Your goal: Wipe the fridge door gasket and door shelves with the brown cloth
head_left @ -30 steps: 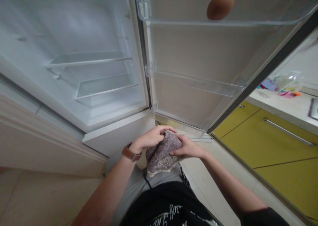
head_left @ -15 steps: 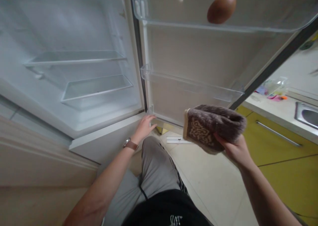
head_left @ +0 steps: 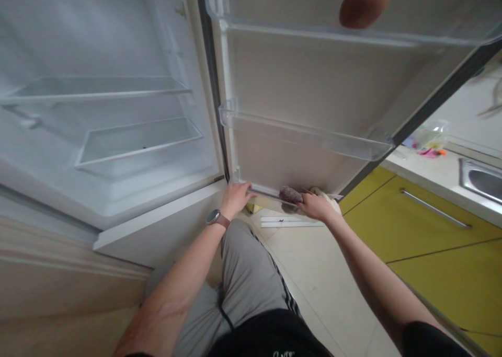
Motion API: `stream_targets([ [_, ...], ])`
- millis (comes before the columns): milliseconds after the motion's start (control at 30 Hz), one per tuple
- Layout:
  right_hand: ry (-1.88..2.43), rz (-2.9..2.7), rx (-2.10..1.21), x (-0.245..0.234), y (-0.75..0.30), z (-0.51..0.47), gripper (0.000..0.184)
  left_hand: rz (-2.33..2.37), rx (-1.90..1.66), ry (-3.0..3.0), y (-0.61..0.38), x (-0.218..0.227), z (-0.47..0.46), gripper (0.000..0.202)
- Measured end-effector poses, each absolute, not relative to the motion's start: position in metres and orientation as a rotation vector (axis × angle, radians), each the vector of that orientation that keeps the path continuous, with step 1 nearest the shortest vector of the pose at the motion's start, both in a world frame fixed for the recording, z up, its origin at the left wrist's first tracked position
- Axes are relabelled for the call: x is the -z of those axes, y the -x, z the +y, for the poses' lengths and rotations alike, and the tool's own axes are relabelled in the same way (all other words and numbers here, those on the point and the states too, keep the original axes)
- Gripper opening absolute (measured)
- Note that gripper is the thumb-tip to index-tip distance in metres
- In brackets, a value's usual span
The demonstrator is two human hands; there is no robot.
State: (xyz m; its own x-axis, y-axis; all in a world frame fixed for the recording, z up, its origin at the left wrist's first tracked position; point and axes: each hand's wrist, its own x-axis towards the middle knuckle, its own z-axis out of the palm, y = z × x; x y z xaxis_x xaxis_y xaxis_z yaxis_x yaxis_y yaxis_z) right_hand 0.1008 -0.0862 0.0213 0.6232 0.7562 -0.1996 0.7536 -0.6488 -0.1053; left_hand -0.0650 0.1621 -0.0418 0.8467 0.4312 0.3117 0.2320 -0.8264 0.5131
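Note:
The fridge door [head_left: 290, 80] stands wide open in front of me. My left hand [head_left: 236, 197], with a watch [head_left: 217, 218] on its wrist, has its fingers closed over the rim at the hinge end of the bottom door shelf [head_left: 270, 195]. My right hand [head_left: 317, 206] grips a folded brown towel [head_left: 291, 194] and has it down inside that same shelf. Much of the towel is hidden by the hand; a pale part shows behind it. Above, a clear middle door shelf [head_left: 306, 135] spans the door, and a brown egg [head_left: 365, 4] lies in the upper one.
To the left is the fridge interior with two glass shelves [head_left: 137, 140]. Yellow cabinets [head_left: 423, 226] with a metal handle stand at right, under a counter with a sink [head_left: 484, 179]. White strips [head_left: 290, 221] lie on the tiled floor below the door.
My right hand has carried the towel left and inward, into the bottom door shelf. The left hand has shifted slightly and its fingers now curl over the shelf's rim. My view has moved a little.

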Motion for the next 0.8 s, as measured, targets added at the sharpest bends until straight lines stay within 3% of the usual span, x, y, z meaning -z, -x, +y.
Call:
stream_targets([
  [200,2.734,-1.339,-0.722,-0.025,-0.113,-0.016,0.050,0.402,-0.751,-2.417,0.064,0.045,0.160,0.042],
  [533,2.375,-1.512,-0.751,-0.004,-0.072,0.108,0.044,0.528,-1.019,-2.379,0.098,0.064,0.183,0.064],
  [800,2.284,-1.477,-0.926,-0.006,-0.079,0.089,0.042,0.625,-1.087,-2.272,0.092,0.067,0.182,0.077],
])
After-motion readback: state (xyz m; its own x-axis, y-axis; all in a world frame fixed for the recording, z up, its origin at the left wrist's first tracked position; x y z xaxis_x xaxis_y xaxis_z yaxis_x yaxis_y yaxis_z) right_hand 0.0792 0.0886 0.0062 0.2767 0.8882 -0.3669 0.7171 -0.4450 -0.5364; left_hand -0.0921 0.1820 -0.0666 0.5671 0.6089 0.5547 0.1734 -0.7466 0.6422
